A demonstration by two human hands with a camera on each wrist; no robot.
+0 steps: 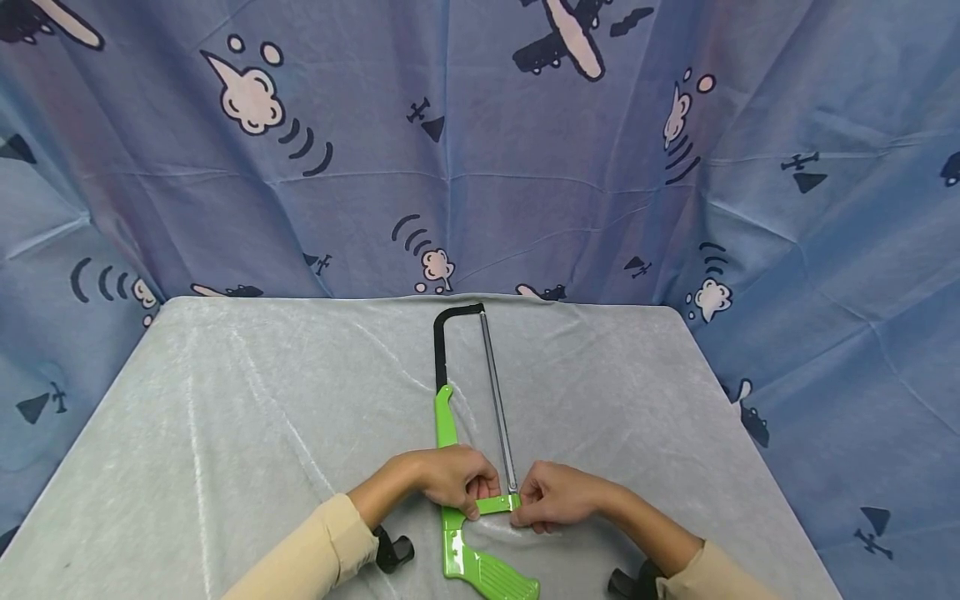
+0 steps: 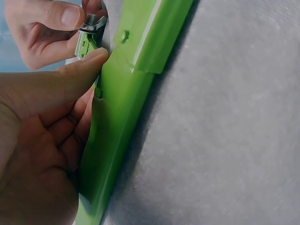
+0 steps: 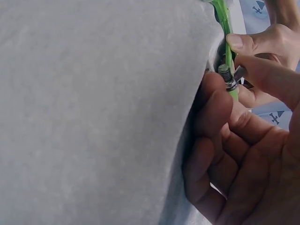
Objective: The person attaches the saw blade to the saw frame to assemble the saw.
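Observation:
A hacksaw (image 1: 447, 417) with a green frame, a black front bow and a grey blade (image 1: 497, 392) lies on the cloth-covered table, handle toward me. My left hand (image 1: 459, 479) pinches the frame's short green crosspiece (image 1: 493, 505), thumb on top, as the left wrist view also shows. At the crosspiece's outer end, my right hand (image 1: 558, 497) has thumb and fingers round a small metal wing nut (image 3: 239, 73). The threaded bolt end (image 3: 224, 71) sticks out of that nut between the fingertips. Part of the nut is hidden by the fingers.
Pale grey cloth (image 1: 300, 392) covers the table, with a few creases. Behind and beside it hangs a blue curtain (image 1: 487, 208) printed with planes and clouds. Dark wrist devices (image 1: 393, 550) sit below both hands.

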